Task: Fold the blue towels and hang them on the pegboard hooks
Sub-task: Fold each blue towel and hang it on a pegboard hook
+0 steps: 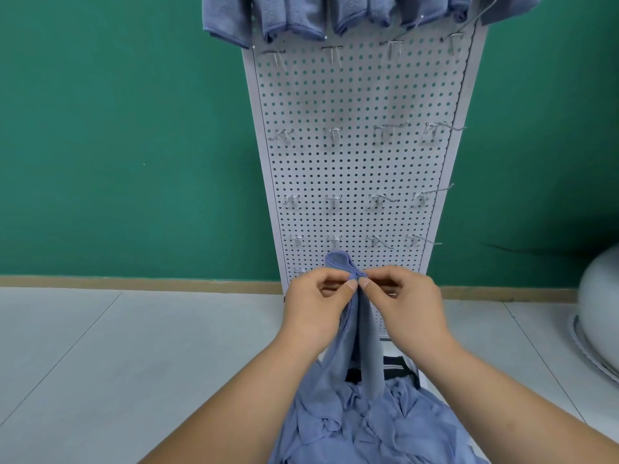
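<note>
Towel (368, 346) between pegboard hooks (332, 132) and heap (368, 426)

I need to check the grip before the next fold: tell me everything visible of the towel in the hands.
The towel is blue soft cloth with a stitched hem. It hangs in long folds, its top edge bunched and looped above the grip. The left hand and the right hand pinch that edge side by side, thumbs close together. Its lower end reaches the heap of blue towels below, in front of the pegboard.
</note>
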A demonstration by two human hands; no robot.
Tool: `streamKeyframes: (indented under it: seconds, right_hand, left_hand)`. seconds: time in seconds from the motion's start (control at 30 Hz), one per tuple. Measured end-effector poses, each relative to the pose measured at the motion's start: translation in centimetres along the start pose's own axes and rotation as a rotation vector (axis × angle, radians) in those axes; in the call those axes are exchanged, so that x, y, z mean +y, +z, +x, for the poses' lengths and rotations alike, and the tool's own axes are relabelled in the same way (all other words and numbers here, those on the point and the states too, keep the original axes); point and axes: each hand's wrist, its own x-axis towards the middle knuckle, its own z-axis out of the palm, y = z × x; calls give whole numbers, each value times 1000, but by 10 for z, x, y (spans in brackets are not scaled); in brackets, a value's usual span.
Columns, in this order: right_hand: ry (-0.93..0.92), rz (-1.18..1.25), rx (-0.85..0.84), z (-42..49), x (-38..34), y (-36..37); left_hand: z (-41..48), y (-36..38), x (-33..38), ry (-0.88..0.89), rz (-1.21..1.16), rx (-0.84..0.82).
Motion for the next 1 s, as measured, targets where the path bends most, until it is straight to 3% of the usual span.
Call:
streamKeyframes:
  seconds: [0.23,0.4,0.5,0.63,0.7,0.8,1.0]
  right_hand:
    - [-33,-28,-21,-5,0,5]
    - [-47,-117,26,-2,6,4]
    - [-39,-144,6,4,10,-4]
    - [-69,-180,-13,11,13,-17]
    - [-105,-300,-35,15,18,-25]
    - [-74,-681,-149,21,29,-35]
    - [-55,-675,-206,26,33,-41]
  left_hand:
    - [0,-6,5,-39,-15,-83]
    - [2,-14,8,33,98,-190]
    - [12,-31,-2,81,426,-111]
    - [16,-54,-16,76,843,-163]
    - [17,-58,-12,115,907,-143]
    - [21,-58,-5,249,950,-87]
    - [18,-53,-3,240,917,-74]
